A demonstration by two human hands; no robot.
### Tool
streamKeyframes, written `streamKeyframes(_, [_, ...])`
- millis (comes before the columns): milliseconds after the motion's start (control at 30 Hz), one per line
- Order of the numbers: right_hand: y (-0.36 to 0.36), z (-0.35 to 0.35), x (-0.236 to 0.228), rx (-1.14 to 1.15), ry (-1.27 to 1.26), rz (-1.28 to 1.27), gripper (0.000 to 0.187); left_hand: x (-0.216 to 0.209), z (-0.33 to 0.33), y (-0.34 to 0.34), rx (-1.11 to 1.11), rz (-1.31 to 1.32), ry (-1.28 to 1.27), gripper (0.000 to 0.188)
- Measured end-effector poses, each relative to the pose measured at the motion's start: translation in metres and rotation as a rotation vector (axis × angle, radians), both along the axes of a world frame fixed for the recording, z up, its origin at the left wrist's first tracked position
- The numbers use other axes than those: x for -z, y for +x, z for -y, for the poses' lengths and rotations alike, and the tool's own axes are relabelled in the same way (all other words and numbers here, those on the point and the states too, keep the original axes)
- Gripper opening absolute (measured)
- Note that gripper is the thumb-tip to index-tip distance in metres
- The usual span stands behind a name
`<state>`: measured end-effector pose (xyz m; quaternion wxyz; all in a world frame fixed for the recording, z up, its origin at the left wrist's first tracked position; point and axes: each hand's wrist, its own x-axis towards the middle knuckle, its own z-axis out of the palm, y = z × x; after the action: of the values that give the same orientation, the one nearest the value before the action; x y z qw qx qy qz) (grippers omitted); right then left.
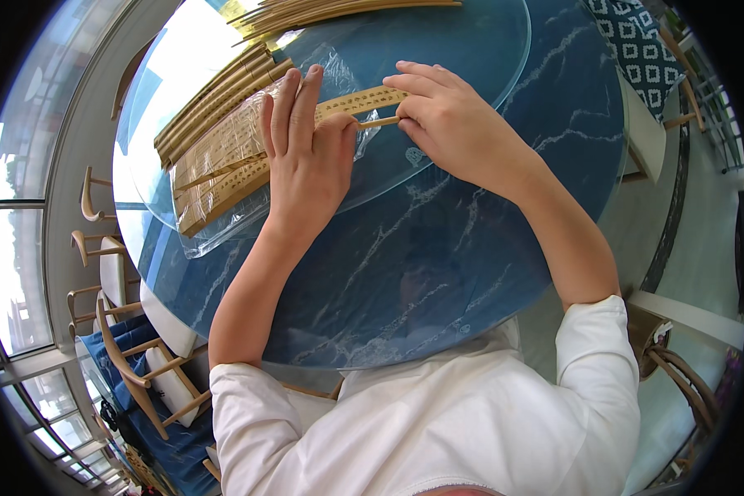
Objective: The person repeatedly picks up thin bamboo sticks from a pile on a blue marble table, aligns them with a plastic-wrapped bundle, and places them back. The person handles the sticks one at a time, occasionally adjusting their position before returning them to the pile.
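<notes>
Between my hands runs a thin light wooden stick [379, 122]. My right hand [455, 120] pinches one end with thumb and forefinger. Its other fingers rest at the end of a flat yellowish strip printed with dark characters [360, 102]. My left hand [310, 165] has its thumb side closed at the other end of the stick, while its other fingers stretch upward. Beside and partly behind my left hand lies a stack of similar printed strips [223, 190] in clear plastic wrap. Left of that, several tan bamboo slips [215, 103] lie side by side.
A round glass turntable [455, 41] tops the blue marbled table [422, 273]. Long thin sticks [347, 10] lie at the far edge. Wooden chairs [153, 372] stand at left, and a patterned cloth [635, 54] hangs over a chair at far right.
</notes>
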<state>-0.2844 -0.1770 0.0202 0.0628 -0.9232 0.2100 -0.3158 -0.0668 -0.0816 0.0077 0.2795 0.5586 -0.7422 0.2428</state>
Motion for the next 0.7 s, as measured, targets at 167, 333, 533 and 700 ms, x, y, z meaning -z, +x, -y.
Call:
streamKeyframes(167, [0.0, 0.0, 0.0, -0.03, -0.036, -0.01, 0.015, -0.004, 0.001, 0.001, 0.065, -0.02, -0.033, 0.016])
streamKeyframes(333, [0.0, 0.001, 0.002, -0.035, -0.026, -0.01, 0.014, -0.011, -0.003, -0.003, 0.093, -0.039, -0.007, 0.013])
streamKeyframes(533, [0.005, -0.01, 0.0, -0.118, 0.085, 0.021, 0.009, -0.008, -0.007, -0.014, 0.144, -0.106, 0.047, 0.006])
streamKeyframes(700, [0.007, -0.013, -0.001, -0.145, 0.081, 0.048, 0.009, -0.011, -0.009, -0.019, 0.163, -0.09, 0.034, 0.012])
